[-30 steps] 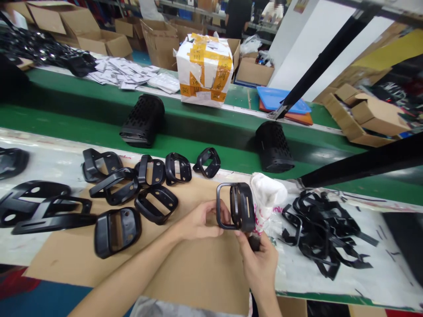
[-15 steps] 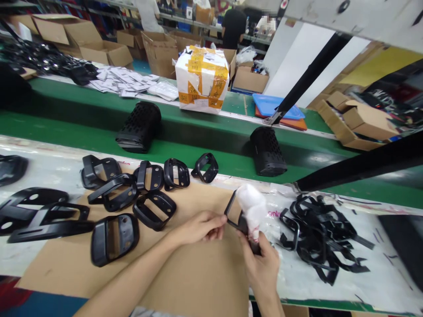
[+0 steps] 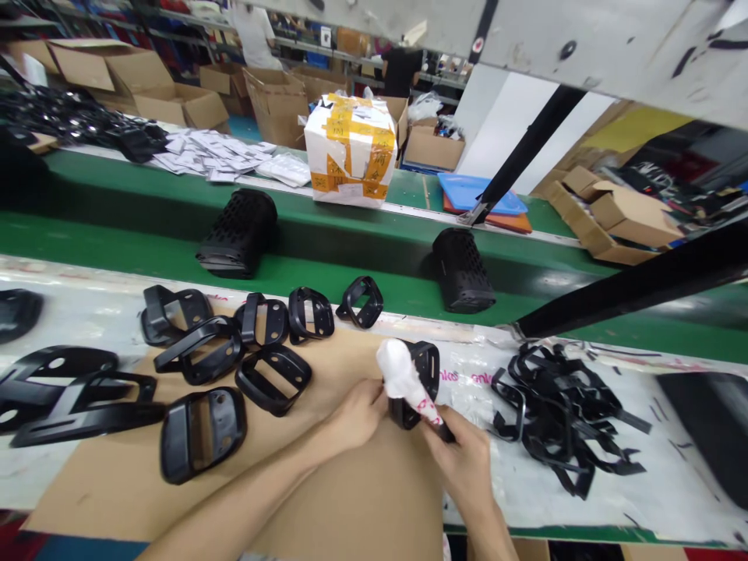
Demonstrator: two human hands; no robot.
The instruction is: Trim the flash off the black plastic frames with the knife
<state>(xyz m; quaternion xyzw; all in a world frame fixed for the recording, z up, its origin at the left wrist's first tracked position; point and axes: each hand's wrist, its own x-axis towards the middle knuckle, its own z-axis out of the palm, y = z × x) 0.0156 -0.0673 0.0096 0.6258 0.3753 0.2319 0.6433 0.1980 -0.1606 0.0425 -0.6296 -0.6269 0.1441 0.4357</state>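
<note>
My left hand (image 3: 363,411) is closed on the left side of a black plastic frame (image 3: 430,368), which is tilted above the brown cardboard (image 3: 351,499). In my right hand (image 3: 461,456) is the dark handle of a hammer-like tool (image 3: 400,371), its head wrapped in white material with red print near the grip. The wrapped head lies in front of the frame and hides part of it; I cannot tell whether they touch. Several similar black frames (image 3: 204,432) rest on the cardboard and the white sheeting to the left.
Loose thin black strips (image 3: 561,413) are heaped at the right. Beyond the worktop, two perforated black cylinders (image 3: 241,234) lie on the green belt (image 3: 339,257). A taped white box (image 3: 351,152) stands farther back. A slanting black post (image 3: 631,284) crosses the right side.
The frame has turned in my left hand, so its broad face with slots now shows. The wrapped tool head has swung left and down across it. The view has shifted slightly.
</note>
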